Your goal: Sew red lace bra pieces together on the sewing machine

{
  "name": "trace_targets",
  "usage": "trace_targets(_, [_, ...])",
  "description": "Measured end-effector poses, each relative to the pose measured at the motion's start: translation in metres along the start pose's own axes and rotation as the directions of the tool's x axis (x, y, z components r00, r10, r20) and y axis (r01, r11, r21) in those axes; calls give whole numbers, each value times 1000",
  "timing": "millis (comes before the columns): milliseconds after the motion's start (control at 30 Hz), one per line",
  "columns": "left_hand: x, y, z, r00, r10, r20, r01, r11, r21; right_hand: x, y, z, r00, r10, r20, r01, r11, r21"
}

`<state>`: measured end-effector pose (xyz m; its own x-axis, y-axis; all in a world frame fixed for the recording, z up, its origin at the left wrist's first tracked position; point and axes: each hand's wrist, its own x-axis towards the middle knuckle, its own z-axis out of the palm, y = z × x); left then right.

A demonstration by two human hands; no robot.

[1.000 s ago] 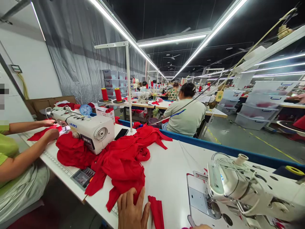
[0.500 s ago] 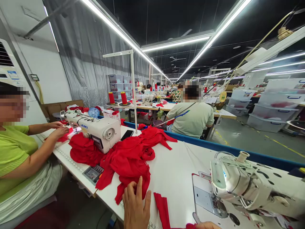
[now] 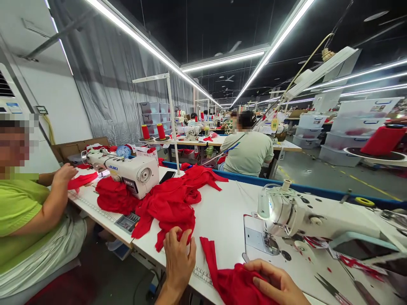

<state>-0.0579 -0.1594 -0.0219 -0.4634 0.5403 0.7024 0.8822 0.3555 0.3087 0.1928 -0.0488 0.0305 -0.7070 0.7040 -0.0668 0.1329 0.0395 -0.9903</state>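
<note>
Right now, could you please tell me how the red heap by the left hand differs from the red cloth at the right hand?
The red heap spreads far back across the table, while the red cloth lies at the near edge. The left hand is at the red heap with its thumb apart, while the right hand holds the red cloth between thumb and fingers. Both are crumpled red fabric.

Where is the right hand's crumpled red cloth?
Head view, bottom, right of centre: the crumpled red cloth is in the right hand, below the silver metal plate.
</note>
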Motion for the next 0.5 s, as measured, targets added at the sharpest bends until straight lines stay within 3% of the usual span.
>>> trace_targets(500, [-1, 4, -1, 1000, 11, 0, -11, 1000, -3, 0, 10, -3, 999, -35, 14, 34, 998, 57])
